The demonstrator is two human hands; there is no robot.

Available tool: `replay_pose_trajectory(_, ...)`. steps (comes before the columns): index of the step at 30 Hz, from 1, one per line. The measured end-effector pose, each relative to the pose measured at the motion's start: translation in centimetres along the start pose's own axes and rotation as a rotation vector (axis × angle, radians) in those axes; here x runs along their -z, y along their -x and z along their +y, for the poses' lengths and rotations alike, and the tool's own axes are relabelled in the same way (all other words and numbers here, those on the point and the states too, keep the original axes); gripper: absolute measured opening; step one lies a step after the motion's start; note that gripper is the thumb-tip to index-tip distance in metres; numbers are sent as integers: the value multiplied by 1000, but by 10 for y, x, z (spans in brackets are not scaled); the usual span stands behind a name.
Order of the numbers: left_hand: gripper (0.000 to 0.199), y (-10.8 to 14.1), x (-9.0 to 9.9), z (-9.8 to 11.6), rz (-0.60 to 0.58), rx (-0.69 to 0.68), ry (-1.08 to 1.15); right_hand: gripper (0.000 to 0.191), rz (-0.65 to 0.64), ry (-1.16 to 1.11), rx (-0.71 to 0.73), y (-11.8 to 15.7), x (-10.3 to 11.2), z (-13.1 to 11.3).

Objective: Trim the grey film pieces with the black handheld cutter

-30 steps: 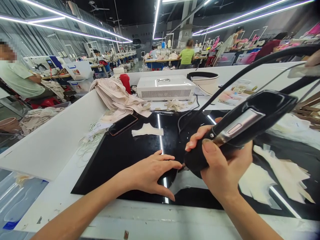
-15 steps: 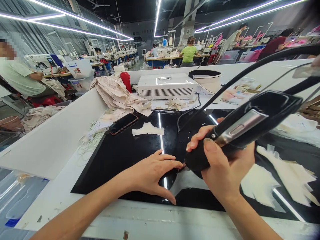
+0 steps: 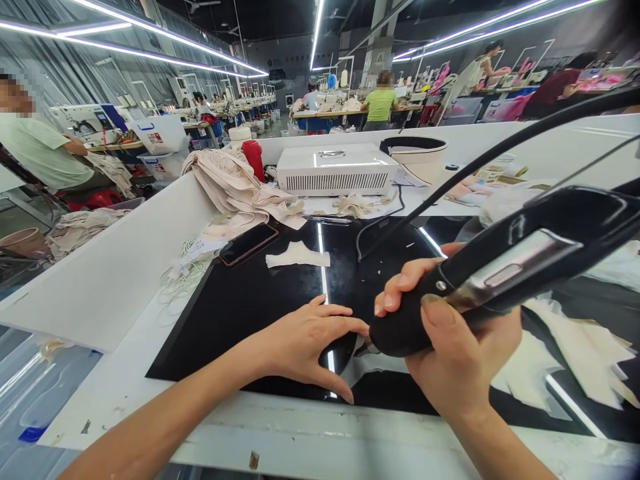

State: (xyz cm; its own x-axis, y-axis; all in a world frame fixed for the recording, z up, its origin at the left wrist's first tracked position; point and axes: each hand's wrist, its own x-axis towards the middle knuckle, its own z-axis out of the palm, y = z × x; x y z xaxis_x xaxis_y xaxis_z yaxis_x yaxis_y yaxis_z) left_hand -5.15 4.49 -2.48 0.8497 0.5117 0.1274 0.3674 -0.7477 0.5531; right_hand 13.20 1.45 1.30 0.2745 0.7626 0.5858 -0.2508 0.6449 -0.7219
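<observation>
My right hand (image 3: 465, 340) is wrapped around a black corded handheld tool (image 3: 505, 267) with a silver lever on its side. The tool tilts with its rounded front end low, over the glossy black board (image 3: 250, 313); its underside is hidden. My left hand (image 3: 313, 343) lies with fingers spread on the board, index fingertip right by the tool's front. Below that front end, between the hands, shows a pale greyish thin piece (image 3: 383, 363), partly covered. A cream fabric piece (image 3: 299, 255) lies farther up the board, and more cream pieces (image 3: 530, 367) rest right of my right hand.
A phone (image 3: 249, 244) lies at the board's left edge beside tangled pale cord (image 3: 185, 283). Behind are heaped beige fabric (image 3: 235, 180), a red bottle (image 3: 253, 160), a white vented box (image 3: 337, 172) and a round cream container (image 3: 417, 160). The tool's black cable (image 3: 480, 150) arches right. People work at sewing tables beyond.
The right hand and tool have shifted slightly right, and the tool's rear end sits a little lower. The left hand stays in nearly the same place with its fingers spread.
</observation>
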Motion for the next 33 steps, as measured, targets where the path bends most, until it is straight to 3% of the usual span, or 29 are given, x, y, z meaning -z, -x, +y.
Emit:
replay_pose_trajectory(22,84,-1,-1,-1,-25,10,43,43,-61,-84,-11,16,-11,-8)
replay_pose_trajectory(27,85,0,-2,-3,-12,-1,32,30,-62,-72,-37,18,-14,-4)
replay_pose_trajectory(30,75,3,-2,-4,23,-30,18,30,-71,-82,-50,15,-13,-4)
replay_pose_trajectory(33,43,7,2,-4,39,-90,-5,38,-38,-62,-28,5,-8,-9)
